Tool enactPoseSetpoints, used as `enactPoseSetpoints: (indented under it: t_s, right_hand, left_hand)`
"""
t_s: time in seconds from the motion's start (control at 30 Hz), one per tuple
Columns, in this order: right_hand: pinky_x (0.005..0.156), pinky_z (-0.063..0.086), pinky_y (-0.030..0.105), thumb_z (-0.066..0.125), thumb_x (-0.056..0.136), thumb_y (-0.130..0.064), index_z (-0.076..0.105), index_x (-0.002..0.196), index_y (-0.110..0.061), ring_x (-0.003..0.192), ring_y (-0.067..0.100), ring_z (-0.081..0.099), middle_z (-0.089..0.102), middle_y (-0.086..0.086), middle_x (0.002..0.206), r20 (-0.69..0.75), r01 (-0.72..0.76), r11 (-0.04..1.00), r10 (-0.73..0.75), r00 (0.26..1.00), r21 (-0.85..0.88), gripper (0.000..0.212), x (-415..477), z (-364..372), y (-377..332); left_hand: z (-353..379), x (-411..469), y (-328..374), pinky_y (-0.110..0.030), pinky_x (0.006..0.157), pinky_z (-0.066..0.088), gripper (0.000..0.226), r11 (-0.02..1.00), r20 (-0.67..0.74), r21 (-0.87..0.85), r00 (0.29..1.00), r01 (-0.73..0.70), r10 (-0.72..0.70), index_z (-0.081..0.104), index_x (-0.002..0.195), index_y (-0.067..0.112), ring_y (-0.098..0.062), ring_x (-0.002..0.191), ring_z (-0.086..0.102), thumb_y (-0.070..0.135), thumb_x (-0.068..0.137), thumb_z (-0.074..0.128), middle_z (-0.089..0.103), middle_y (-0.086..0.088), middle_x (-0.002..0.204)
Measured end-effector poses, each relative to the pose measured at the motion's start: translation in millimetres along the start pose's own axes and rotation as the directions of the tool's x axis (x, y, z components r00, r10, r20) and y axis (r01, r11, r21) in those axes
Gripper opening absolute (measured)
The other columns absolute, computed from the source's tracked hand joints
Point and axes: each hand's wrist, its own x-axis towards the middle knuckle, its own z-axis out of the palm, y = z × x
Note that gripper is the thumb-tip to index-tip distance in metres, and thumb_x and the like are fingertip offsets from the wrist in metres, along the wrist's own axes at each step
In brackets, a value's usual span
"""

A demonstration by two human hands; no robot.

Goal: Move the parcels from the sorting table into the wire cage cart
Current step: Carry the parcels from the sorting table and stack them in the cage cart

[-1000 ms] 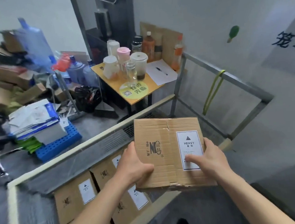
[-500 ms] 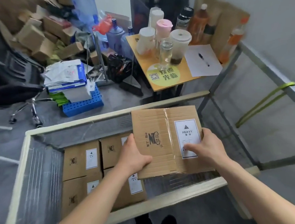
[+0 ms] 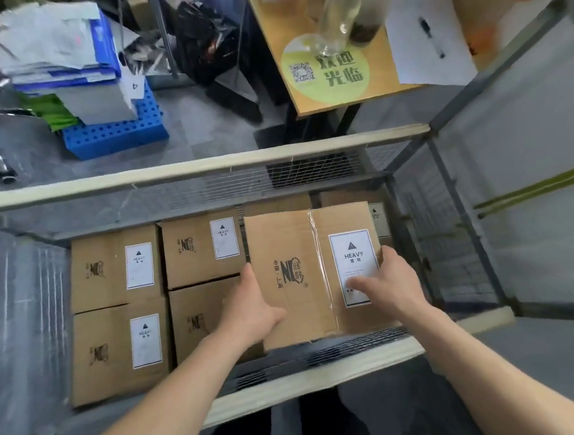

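I hold a brown cardboard parcel (image 3: 295, 251) with a white HEAVY label inside the wire cage cart (image 3: 186, 172), above its right half. My left hand (image 3: 251, 309) grips the parcel's left edge, thumb on top. On the right edge, my right hand (image 3: 390, 284) grips with the thumb across the label. Several similar parcels (image 3: 114, 268) lie flat on the cart's floor to the left, and another shows behind the held one at the far right (image 3: 380, 215).
Beyond the cart stands a small orange table (image 3: 334, 93) with a glass bottle, cups and a sheet with a pen. A blue perforated crate (image 3: 114, 134) under stacked papers sits on the grey floor at left. A grey metal frame (image 3: 494, 70) runs along the right.
The parcel has come down from above the cart's rim into the cage. My view has tilted downward, so the cart's floor and its parcels now fill the frame.
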Motion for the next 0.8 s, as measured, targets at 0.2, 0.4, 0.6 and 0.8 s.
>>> enactPoseSetpoints:
  t_s: [0.2,0.4,0.6,0.8]
  right_hand:
    - [0.077,0.054,0.04,0.083,0.063,-0.043,0.052,0.115,-0.021,0.094,0.018,0.063,0.064,-0.006,0.109,0.096,-0.013,0.999,0.016,0.995,-0.033,0.064,43.5,50.2,34.5]
    - [0.072,0.05,0.035,0.084,0.068,-0.039,0.053,0.118,-0.019,0.093,0.019,0.063,0.065,-0.003,0.112,0.175,-0.016,0.998,0.027,0.984,-0.067,0.063,93.3,90.5,69.3]
    - [0.071,0.049,0.031,0.085,0.072,-0.039,0.051,0.124,-0.018,0.097,0.019,0.062,0.063,-0.002,0.117,0.232,0.007,0.994,0.018,0.973,-0.105,0.066,132.7,117.4,84.4]
    - [0.089,0.057,0.047,0.084,0.069,-0.048,0.049,0.125,-0.02,0.104,0.023,0.065,0.063,0.0,0.119,0.237,0.035,0.988,0.001,0.971,-0.15,0.071,153.6,135.6,86.2]
  left_hand:
    - [48.3,38.7,-41.4,-0.027,0.084,0.052,0.078,0.997,0.033,0.001,0.996,0.083,-0.083,0.037,0.134,0.023,-0.015,0.103,0.058,0.021,0.072,0.085,0.056,0.004,0.121]
    - [96.9,75.9,-73.9,-0.033,0.089,0.056,0.076,0.989,0.058,-0.016,0.987,0.148,-0.147,0.038,0.131,0.027,-0.013,0.105,0.059,0.024,0.071,0.085,0.056,0.005,0.12]
    - [123.2,105.8,-97.6,-0.032,0.084,0.057,0.072,0.979,0.063,-0.019,0.978,0.202,-0.2,0.04,0.127,0.028,-0.013,0.102,0.06,0.02,0.072,0.085,0.058,0.006,0.116]
    - [135.3,124.4,-116.5,-0.028,0.083,0.054,0.077,0.958,0.079,-0.03,0.956,0.284,-0.281,0.039,0.131,0.029,-0.014,0.103,0.061,0.017,0.07,0.085,0.059,0.007,0.114]
